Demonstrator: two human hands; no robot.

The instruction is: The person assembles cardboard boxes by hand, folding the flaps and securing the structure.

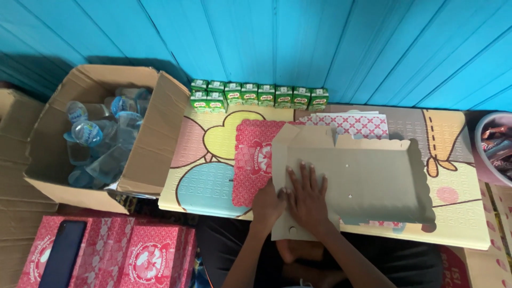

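Both hands pressed side by side on the near-left part of the flat cardboard box blank (pixel 368 176), right hand (pixel 308 198) spread flat, left hand (pixel 268 205) curled at its edge.

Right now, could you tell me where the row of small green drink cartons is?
The green drink cartons line the blue wall at the mat's far edge, right of the cardboard box.

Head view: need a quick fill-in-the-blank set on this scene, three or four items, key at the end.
1. Both hands, left hand and right hand, press on a flat ____ box blank.
2. The small green drink cartons stand in a row against the ____ wall.
3. The open cardboard box at left holds sealed clear water ____.
4. The dark phone lies on ____ boxes.

Missing: cardboard; blue; cups; red
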